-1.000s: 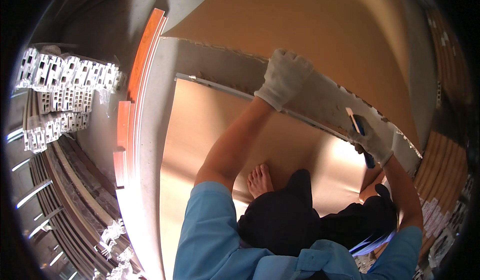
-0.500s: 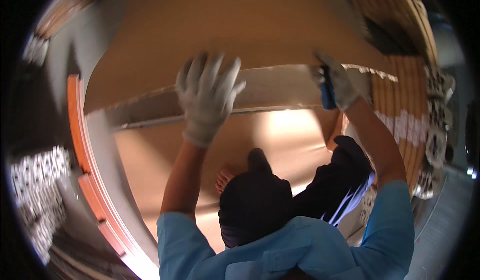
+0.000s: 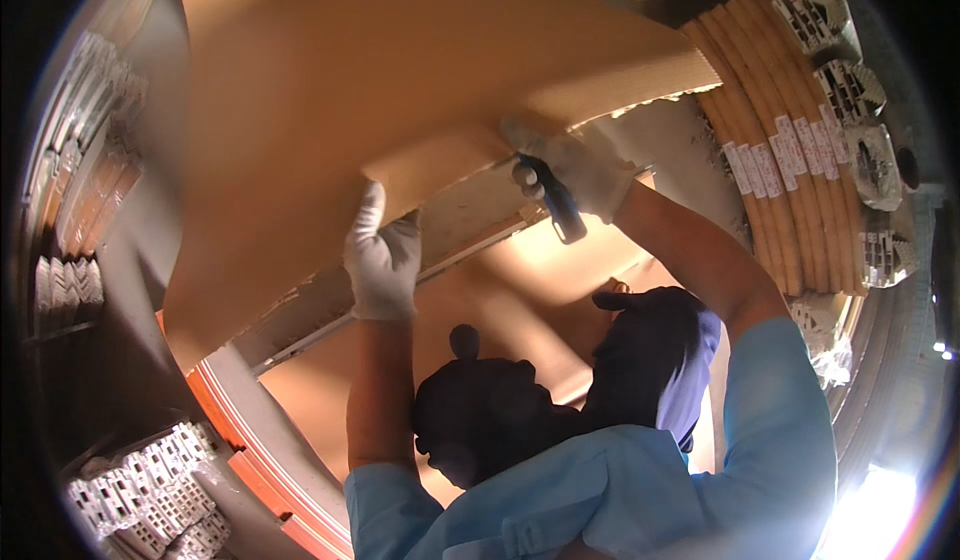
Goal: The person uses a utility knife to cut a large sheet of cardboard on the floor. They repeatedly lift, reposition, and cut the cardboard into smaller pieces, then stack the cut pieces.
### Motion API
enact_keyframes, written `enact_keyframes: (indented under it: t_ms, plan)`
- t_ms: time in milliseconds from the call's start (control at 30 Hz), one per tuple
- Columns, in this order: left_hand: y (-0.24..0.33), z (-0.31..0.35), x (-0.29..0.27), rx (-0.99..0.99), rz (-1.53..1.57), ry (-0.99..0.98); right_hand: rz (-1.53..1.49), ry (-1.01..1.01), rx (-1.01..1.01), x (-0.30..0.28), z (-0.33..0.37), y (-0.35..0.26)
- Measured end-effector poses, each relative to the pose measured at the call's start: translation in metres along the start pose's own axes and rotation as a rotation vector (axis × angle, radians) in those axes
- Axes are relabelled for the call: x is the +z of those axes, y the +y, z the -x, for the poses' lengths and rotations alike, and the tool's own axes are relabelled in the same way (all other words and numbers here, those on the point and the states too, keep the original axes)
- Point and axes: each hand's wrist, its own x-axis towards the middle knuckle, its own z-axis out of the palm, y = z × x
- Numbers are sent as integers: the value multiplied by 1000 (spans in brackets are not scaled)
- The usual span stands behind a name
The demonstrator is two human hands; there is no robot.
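Note:
A large brown cardboard sheet point(image 3: 300, 110) spreads across the upper middle, its near edge ragged and lifted. My left hand point(image 3: 385, 260), in a pale glove, is closed on that edge, thumb on top and the fingers partly hidden under it. Wrapped in my gloved right hand point(image 3: 590, 175) is a blue-handled cutter point(image 3: 553, 200). Its handle points back toward me, and its blade end is hidden at the cardboard edge. Below the sheet, a second piece of cardboard point(image 3: 330, 390) lies under my legs.
Bundles of long brown-wrapped lengths point(image 3: 790, 150) with white labels are stacked at the right. White profiles with hollow ends point(image 3: 150, 490) lie at the lower left, beside a curving orange-red strip point(image 3: 265, 490). A bright light point(image 3: 870, 520) glares at the lower right.
My left hand has gone from spread fingers to gripping the cardboard edge. My right hand has moved left along the edge with the cutter. The whole view has turned.

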Motion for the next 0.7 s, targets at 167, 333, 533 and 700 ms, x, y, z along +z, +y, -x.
enact_keyframes:
  t_ms: [167,333,533,700]
  plan:
    - [3,-21,1,36,9,-114,659,-185,41,-65,21,17]
    - [7,-21,17,-70,-127,94,888,-31,-534,-68,55,-50]
    - [47,42,99,-83,-614,128,1424,-186,-924,10,87,-177]
    - [105,88,180,22,-398,88,1871,-343,-863,76,157,-242]
